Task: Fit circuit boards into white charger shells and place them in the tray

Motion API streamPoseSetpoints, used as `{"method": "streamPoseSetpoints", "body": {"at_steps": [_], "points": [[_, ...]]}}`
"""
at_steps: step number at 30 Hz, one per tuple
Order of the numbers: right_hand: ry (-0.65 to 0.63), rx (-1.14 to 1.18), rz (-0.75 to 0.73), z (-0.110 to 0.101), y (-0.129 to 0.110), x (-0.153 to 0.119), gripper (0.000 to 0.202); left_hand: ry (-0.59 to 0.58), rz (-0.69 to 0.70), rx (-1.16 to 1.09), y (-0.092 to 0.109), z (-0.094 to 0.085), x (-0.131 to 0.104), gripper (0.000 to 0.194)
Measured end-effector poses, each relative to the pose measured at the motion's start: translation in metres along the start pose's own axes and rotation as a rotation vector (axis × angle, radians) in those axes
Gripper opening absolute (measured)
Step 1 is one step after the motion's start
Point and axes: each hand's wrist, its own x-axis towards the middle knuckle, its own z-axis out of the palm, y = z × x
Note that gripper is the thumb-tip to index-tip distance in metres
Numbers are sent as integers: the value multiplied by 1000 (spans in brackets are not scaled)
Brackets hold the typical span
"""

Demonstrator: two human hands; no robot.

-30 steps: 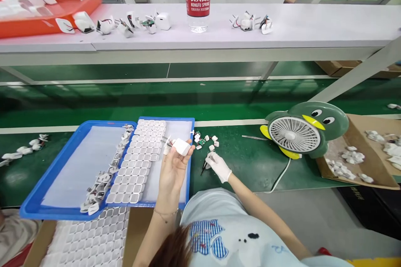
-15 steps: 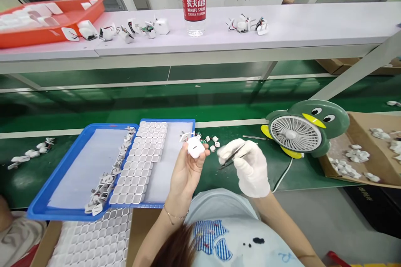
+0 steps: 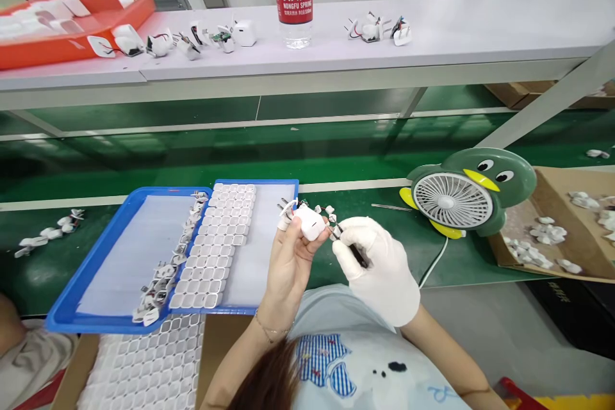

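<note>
A white charger housing [image 3: 310,223] with a slot in its face is gripped between the thumb and fingers of my bare left hand [image 3: 294,255]. A round white plug piece with metal prongs [image 3: 286,208] and some wires show at its far left side. My right hand [image 3: 377,269], in a white glove, is closed on dark tweezers [image 3: 358,255]; their tips point toward the left fingertips, close to the housing. Whether the tips touch anything I cannot tell. Several small white parts [image 3: 329,210] lie on the green bench just beyond.
Left are a blue tray [image 3: 115,256] with plug pieces and a second with rows of white housings [image 3: 216,230]. A penguin-shaped fan [image 3: 473,195] and a cardboard box [image 3: 552,230] stand right. A shelf [image 3: 451,38] across the back holds a water bottle [image 3: 294,0] and an orange tray [image 3: 96,29].
My right hand has moved left with the tweezers, bringing their tips up to the left hand. The housing has turned and shifted slightly right.
</note>
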Motion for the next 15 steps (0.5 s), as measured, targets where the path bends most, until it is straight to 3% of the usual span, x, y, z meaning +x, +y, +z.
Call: {"method": "streamPoseSetpoints", "body": {"at_steps": [5,15], "points": [[-55,-179,-57,-1,-1,-1,11,-40,91,97,-2,-4,-1,29],[-123,-174,-23,-3,-1,-1,11,-72,132,149,-1,-2,-4,26]]}}
